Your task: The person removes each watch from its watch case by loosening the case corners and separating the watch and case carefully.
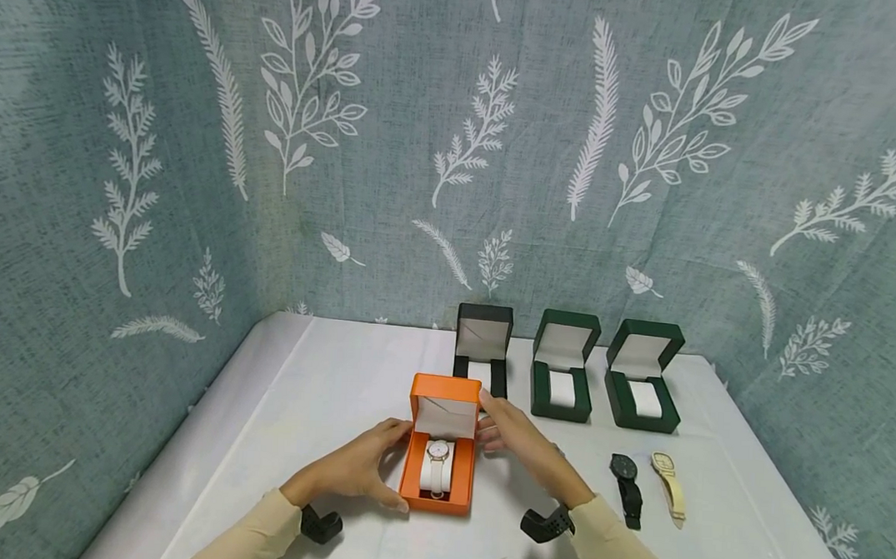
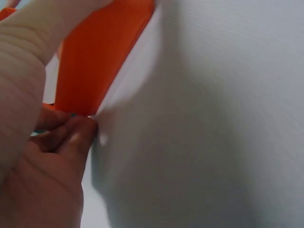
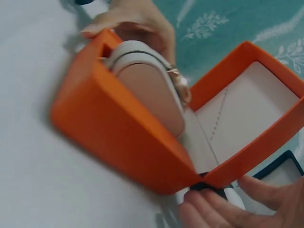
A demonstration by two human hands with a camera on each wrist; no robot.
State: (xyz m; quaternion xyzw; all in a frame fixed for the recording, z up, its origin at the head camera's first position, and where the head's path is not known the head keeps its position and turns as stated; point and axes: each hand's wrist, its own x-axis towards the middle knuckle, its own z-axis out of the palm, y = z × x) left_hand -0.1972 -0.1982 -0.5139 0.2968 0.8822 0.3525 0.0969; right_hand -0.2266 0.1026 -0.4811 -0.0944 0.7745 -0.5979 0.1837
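An orange watch box [image 1: 435, 506] stands with its lid [image 1: 447, 386] raised. Inside, a white-strapped watch [image 1: 437, 452] is wrapped round a pale cushion [image 3: 147, 90]. My left hand [image 1: 360, 467] grips the box along its left side, thumb at the front corner and fingers at the rear; the left wrist view shows those fingers bent round the box's end. On the other side, my right hand [image 1: 519, 441] touches the lid's right edge with the thumb. Its loosely extended fingers [image 3: 209, 209] lie beside the hinge.
Behind stand a black watch box [image 1: 485, 331] and two green ones, one green box [image 1: 566, 335] beside another green box [image 1: 643, 355], lids raised, white cushions inside. A black watch [image 1: 627, 487] and a gold watch [image 1: 670, 489] lie at right on the white table [image 1: 261, 438]. Patterned curtain [image 1: 394, 144] surrounds it.
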